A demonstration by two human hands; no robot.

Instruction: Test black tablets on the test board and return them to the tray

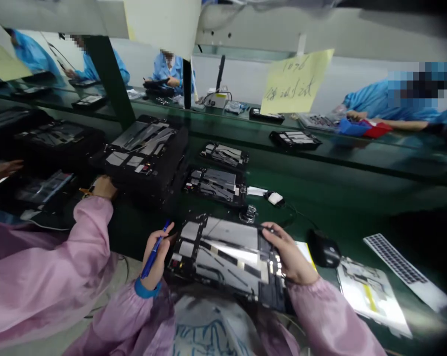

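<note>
Directly in front of the person, an opened tablet (227,252) lies on a green tabletop (342,198), its black frame holding silver panels and dark strips. Its near edge reaches the front edge of the tabletop. The right hand (288,254) curls over the tablet's right edge, holding it with the fingers wrapped on top. The left hand (157,257), wearing a blue wristband (146,289), is closed narrowly around a blue pen (146,267), just beyond the tablet's left edge and tilted upward.

To the right of the tablet, a black computer mouse (323,249) sits just past the right hand. Farther right are a silver keyboard (396,264) and a white sheet (372,296) with a yellow stripe, both near the tabletop's right side. Beyond the tablet, a band of green tabletop separates it from a small metal fitting (249,213), a white plug (274,199), and a second opened tablet (216,185). A third (223,155) lies farther back. To the tablet's far left, a co-worker's pink sleeve (60,267) ends in a hand (103,187) against a stack of black cases (145,173).
</note>
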